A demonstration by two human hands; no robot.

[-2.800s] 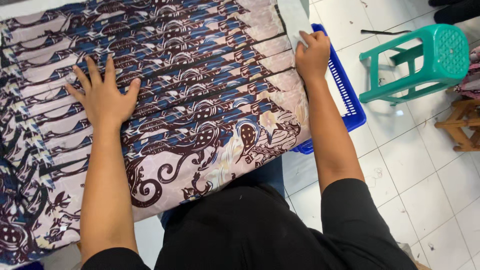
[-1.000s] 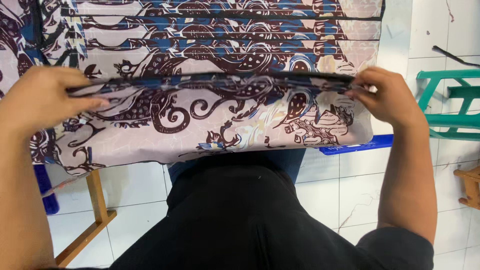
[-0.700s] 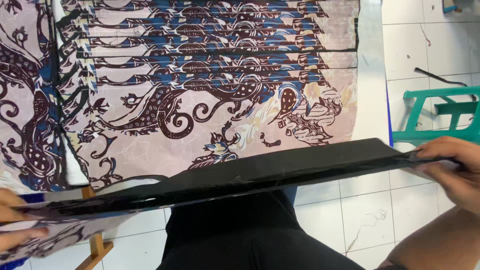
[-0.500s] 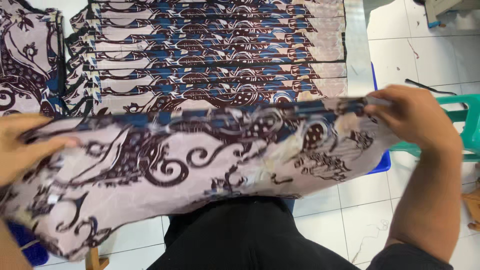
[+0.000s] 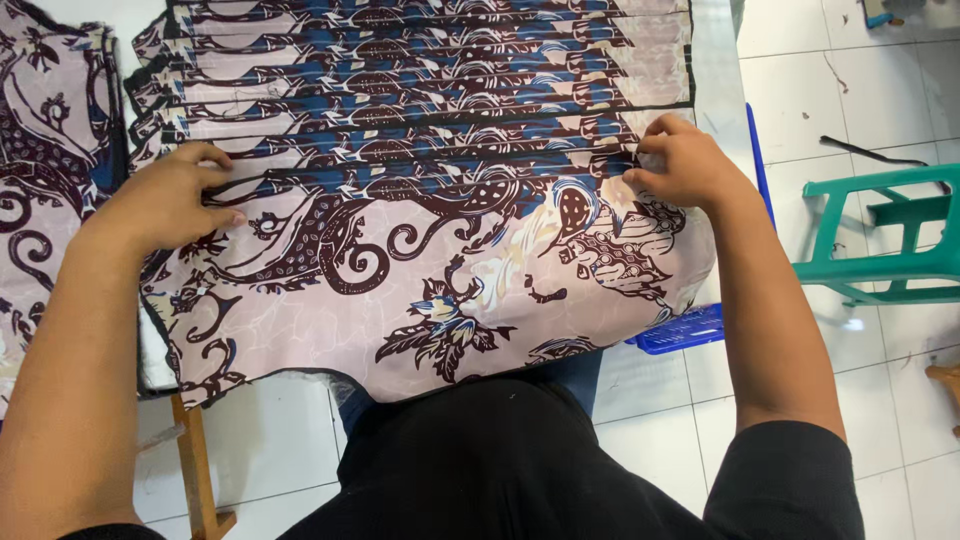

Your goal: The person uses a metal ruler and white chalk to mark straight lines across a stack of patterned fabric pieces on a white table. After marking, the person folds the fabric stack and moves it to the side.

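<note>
While both hands press down on the batik cloth (image 5: pixel 440 270), it lies flat on the white worktable (image 5: pixel 715 70), with its near edge hanging over the table toward the person's lap. The left hand (image 5: pixel 165 200) sits at about 9 o'clock of the cloth, fingers curled and closed on the left end of a narrow fold; the thumb seems to be on top, so the fold probably cannot open. The right hand (image 5: pixel 680 165) is at about 3 o'clock, fingertips pinched narrow on the right end of the same fold, just beside the cloth's right edge. I judge that the two hands hold opposite ends so the pleat stays straight across the whole width. Behind this fold, toward 12 o'clock, many earlier pleats (image 5: pixel 420 70) lie stacked in parallel bands of blue, brown and cream. Toward 6 o'clock the cloth is not yet pleated and shows large dark scrolls and a flower.

Another piece of the same patterned fabric (image 5: pixel 45 170) lies at 9 o'clock, just beside the left wrist. A blue plastic basket (image 5: pixel 685 330) shows under the table edge at 4 o'clock, and a green plastic stool (image 5: pixel 885 235) stands on the tiled floor (image 5: pixel 880 100) at 3 o'clock, well apart.
</note>
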